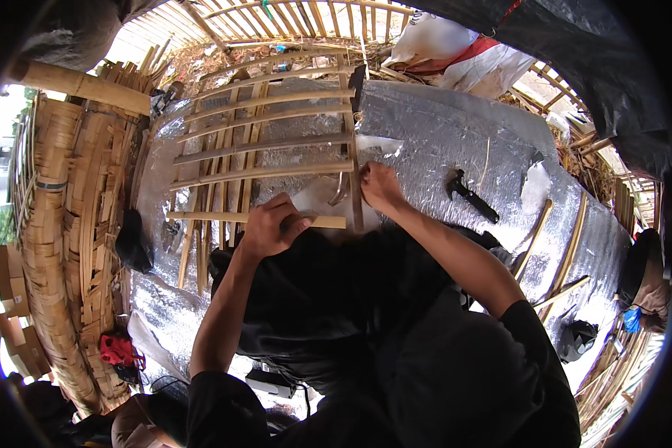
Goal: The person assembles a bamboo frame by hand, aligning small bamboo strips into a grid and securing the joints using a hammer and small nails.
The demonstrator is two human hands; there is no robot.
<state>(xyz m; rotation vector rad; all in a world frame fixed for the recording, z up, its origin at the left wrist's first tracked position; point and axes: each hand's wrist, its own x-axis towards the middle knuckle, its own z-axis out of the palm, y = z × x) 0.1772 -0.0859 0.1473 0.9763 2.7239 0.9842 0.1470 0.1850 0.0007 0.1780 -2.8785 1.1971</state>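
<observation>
My left hand [270, 227] is wrapped round a loose-looking bamboo slat [210, 216] that lies crosswise close to my lap. My right hand [379, 187] is closed beside the side rail [355, 196] of a bamboo lattice [265, 172]; what its fingers pinch is hidden. Several crosswise slats meet that rail above my hands. A curved shiny metal piece [340, 190] shows just left of the rail, between my hands. The slat's right end reaches almost to the rail; I cannot tell whether they touch.
Silver foil sheeting [425, 127] covers the ground. A black claw hammer [470, 196] lies to the right, with loose bamboo strips [569, 246] beyond it. A rolled bamboo mat [48, 246] stands at the left. White sacks [455, 60] sit at the back; another person's arm [138, 425] shows lower left.
</observation>
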